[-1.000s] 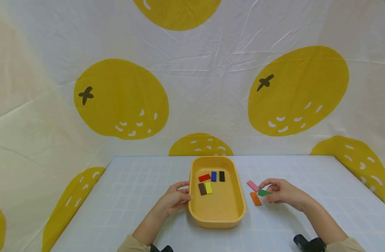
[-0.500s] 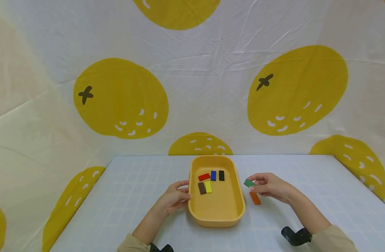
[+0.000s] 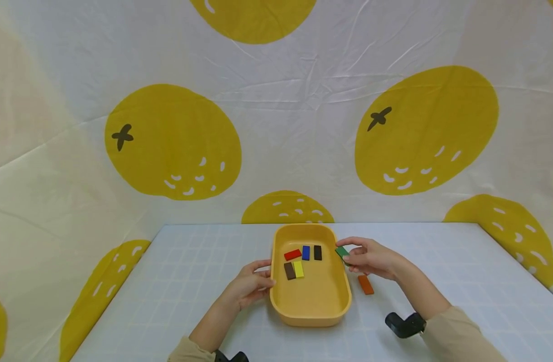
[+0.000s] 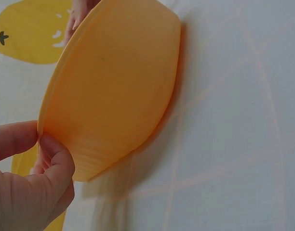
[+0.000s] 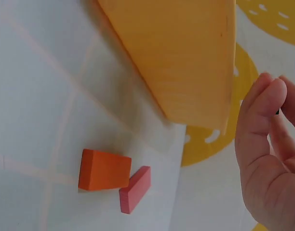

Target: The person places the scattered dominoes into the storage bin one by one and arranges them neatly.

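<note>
Your right fingers (image 3: 355, 259) pinch green block (image 3: 341, 252) near tray (image 3: 310, 301); left fingers (image 3: 259, 265) grip tray; clip tray mid-move and green block could drop.

The left forearm (image 3: 216, 321) slants up and inward, and the left hand (image 3: 249, 286) pinches, thumb (image 3: 264, 283) set against fingers (image 4: 58, 161) curled opposite. The right forearm (image 3: 422, 292) angles in from the other side; the right hand (image 3: 373, 258) is raised and pinching too, its index finger (image 3: 352, 241) reaching forward (straighter than those beneath it). The hands face each other.
</note>
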Demonstrator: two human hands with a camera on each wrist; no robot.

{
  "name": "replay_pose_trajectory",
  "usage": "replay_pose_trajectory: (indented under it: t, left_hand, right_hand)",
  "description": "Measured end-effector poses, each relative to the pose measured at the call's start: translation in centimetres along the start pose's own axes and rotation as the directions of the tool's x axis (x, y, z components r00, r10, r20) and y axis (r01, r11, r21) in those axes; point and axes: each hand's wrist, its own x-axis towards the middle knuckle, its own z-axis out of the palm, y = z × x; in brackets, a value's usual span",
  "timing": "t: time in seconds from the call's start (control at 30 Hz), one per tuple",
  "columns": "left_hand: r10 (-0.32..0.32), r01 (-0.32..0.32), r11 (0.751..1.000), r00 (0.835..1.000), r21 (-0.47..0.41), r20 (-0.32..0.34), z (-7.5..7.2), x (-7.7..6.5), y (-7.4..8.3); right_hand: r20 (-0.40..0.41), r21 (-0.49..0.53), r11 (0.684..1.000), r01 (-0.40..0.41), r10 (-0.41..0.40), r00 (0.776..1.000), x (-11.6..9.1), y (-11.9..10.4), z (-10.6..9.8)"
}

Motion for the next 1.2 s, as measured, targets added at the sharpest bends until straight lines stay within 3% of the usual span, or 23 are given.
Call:
replay_pose_trajectory:
  t: [0.3,0.7,1.2]
  left_hand:
    - [0.003,-0.003,1.000,1.000,0.007,0.004,0.0,0.0,-0.1]
    - [0.008,-0.008,1.000,1.000,-0.006,0.007,0.1,-0.1,0.0]
    - [0.010,-0.010,1.000,1.000,0.003,0.007,0.1,0.0,0.0]
  right_hand:
    - [-0.006,-0.001,1.000,-0.002,0.002,1.000,1.3,-1.4,0.9]
    - [-0.040,0.102,0.995,-0.009,0.013,0.999,3.5,-3.1,2.1]
    - [-0.042,0.123,0.992,-0.001,0.006,0.999,4.9,-3.5,2.8]
